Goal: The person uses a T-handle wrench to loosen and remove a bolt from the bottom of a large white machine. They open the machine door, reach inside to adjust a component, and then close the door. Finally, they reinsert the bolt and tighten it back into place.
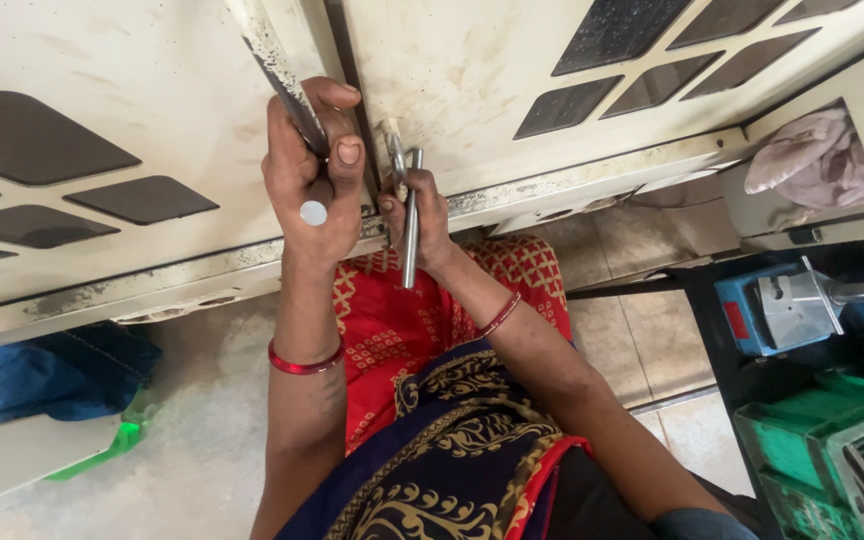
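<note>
My left hand [310, 170] grips a worn, paint-stained tool handle [274, 62] that runs up and left, held against a large off-white metal panel [142, 70] with dark diamond-shaped grilles. My right hand [420, 215] holds a slim silver metal rod [411, 225], upright, at the narrow dark seam [347, 60] between the two panel halves. A second thin metal piece [395, 160] stands next to the rod at the seam. Both wrists wear red bangles. The tips of the tools at the seam are hidden by my fingers.
A blue cloth [57, 375] and a green plastic piece [102, 452] lie at the lower left. At the right stand a blue-and-grey machine part [782, 305], green crates [817, 455] with metal tools, and a pale crumpled cloth [822, 155]. My red patterned clothing fills the lower middle.
</note>
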